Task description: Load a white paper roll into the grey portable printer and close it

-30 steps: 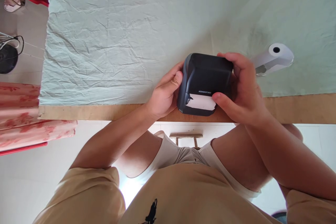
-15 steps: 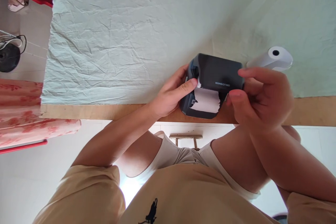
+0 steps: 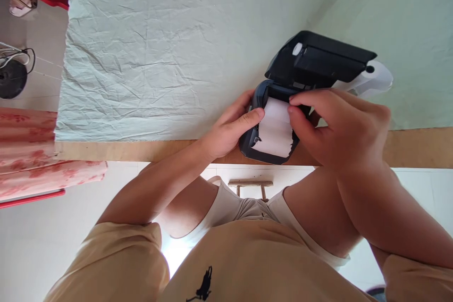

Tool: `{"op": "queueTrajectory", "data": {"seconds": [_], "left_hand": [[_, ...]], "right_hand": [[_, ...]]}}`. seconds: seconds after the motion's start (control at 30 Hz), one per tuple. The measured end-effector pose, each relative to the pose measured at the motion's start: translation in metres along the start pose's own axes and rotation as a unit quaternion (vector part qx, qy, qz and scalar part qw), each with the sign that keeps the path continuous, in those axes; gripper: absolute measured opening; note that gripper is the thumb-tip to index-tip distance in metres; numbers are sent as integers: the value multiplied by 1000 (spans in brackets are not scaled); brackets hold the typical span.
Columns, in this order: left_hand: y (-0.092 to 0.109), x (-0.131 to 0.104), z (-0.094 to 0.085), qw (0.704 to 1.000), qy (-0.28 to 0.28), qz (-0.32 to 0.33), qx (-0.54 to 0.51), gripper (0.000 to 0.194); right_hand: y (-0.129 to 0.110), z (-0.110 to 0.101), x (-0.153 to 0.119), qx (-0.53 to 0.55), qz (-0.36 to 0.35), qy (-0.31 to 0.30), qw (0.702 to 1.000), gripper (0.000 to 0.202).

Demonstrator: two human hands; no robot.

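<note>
Printer: black body (image 3: pixel 260 154) at the near edge of the surface, right of the middle, front overlapping the wooden edge strip (image 3: pixel 141 152). Can't tell if it rests there or is held just above.
Lid: black lid (image 3: pixel 329 59) swung open on the far side, inner face toward the camera, small white part (image 3: pixel 297 49) near its left end.
Bay: white paper (image 3: pixel 276 125) sits inside the body, near end ragged, lying over the front.
Left hand: left hand (image 3: pixel 228 132) grips the body's left side, thumb over the paper's left edge, other fingers around the outside and mostly hidden.
Right hand: right hand (image 3: pixel 348 125) at the bay's right side, thumb and index close together at the paper's far right edge. Can't tell if they pinch it or just touch. Other fingers curled, partly hidden.
Spare roll: white roll (image 3: pixel 380 78) on the surface beyond the right hand, partly covered by the lid's right corner.
Surface: pale green cloth (image 3: pixel 177 56) on top, creased at left.
</note>
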State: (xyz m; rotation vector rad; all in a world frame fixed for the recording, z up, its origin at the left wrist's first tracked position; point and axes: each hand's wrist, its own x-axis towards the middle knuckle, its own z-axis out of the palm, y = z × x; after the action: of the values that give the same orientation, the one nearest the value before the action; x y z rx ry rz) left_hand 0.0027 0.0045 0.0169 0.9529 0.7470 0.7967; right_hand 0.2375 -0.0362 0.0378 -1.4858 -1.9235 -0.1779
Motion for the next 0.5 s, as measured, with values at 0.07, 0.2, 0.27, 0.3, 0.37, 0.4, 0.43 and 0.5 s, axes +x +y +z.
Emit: {"op": "queueTrajectory", "data": {"seconds": [0.07, 0.2, 0.27, 0.3, 0.37, 0.4, 0.43, 0.5], "left_hand": [[0, 0, 0, 1000, 1, -3, 0, 72], [-1, 0, -2, 1000, -1, 3, 10, 75], [-1, -1, -3, 1000, -6, 3, 16, 75], [-1, -2, -3, 1000, -9, 1, 15, 75], [-1, -2, -1, 1000, -9, 2, 2, 72], [-1, -2, 0, 1000, -6, 2, -7, 70], [0, -2, 2, 1000, 0, 2, -18, 68], [1, -1, 4, 999, 24, 1, -39, 65]], "right_hand": [[0, -6, 4, 4, 4, -48, 999, 24], [10, -15, 10, 47, -23, -158, 986, 17], [14, -18, 10, 68, -41, -180, 980, 24], [15, -20, 10, 82, -45, -177, 980, 28], [15, -25, 9, 129, -40, -159, 978, 28], [16, -28, 7, 161, -23, -148, 976, 26], [18, -31, 6, 198, 2, -135, 971, 25], [24, -35, 4, 284, 60, -95, 952, 32]]}}
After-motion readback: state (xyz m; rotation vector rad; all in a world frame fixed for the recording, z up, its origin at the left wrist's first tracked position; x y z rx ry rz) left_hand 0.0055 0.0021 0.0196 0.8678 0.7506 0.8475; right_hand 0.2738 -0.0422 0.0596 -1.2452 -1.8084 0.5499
